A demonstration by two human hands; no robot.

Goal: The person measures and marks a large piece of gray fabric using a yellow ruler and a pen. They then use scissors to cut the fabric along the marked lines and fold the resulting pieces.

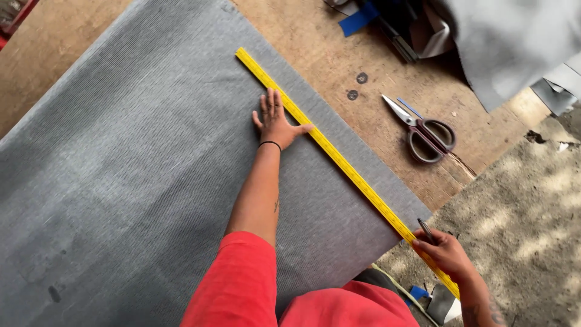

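Under left hand [275,123], yellow ruler [339,158]; right hand [445,251] perhaps gripping pen [425,230].

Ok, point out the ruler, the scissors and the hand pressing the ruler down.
ruler [339,158], head view, on the yellow middle stretch.
scissors [423,130], head view, near the pivot where blades meet handles.
left hand [275,121], head view, on the back of the hand.

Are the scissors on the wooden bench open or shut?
Shut: the scissors lie flat on the bench, blades together in one point, handles side by side.

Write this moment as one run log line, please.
left hand: flat on yellow ruler | right hand: holds pen | grey fabric | scissors: untouched
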